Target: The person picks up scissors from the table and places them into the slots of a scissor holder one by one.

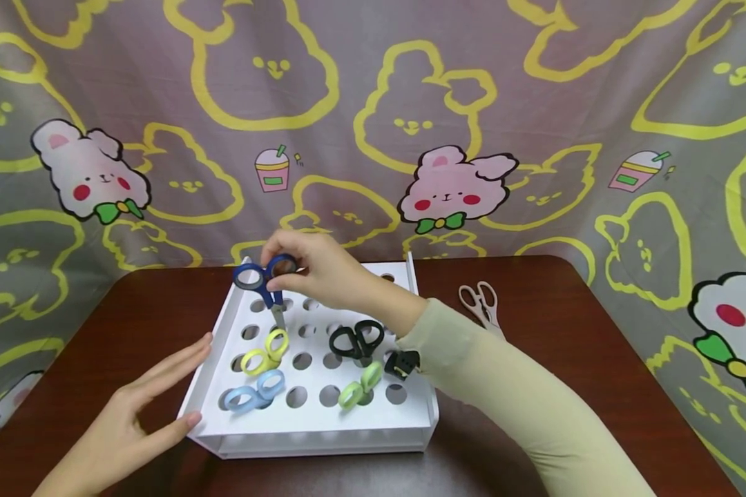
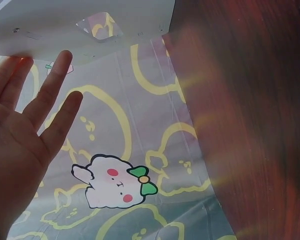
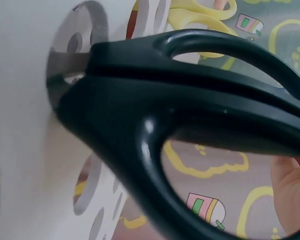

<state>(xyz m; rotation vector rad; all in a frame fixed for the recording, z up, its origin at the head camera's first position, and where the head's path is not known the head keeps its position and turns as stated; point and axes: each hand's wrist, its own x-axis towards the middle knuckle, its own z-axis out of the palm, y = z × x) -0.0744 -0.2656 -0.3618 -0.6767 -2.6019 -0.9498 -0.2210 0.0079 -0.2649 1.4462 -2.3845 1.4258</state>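
Blue-and-grey scissors (image 1: 266,279) are pinched by the handles in my right hand (image 1: 323,269), blades pointing down over the back left of a white rack (image 1: 311,417) with round holes. Whether the tips are in a hole I cannot tell. My left hand (image 1: 137,407) rests against the rack's left side, fingers extended; in the left wrist view its fingertips (image 2: 65,56) lie by the white panel. Yellow scissors (image 1: 265,353), light blue scissors (image 1: 255,392), light green scissors (image 1: 360,386) and black scissors (image 1: 356,340) stand in holes, handles up. Large black handles (image 3: 120,100) fill the right wrist view.
Beige scissors (image 1: 481,304) lie on the brown table (image 1: 534,304) right of the rack, beyond my right forearm. A small black object (image 1: 402,364), kind unclear, is below that wrist. A patterned curtain (image 1: 348,103) hangs behind the table.
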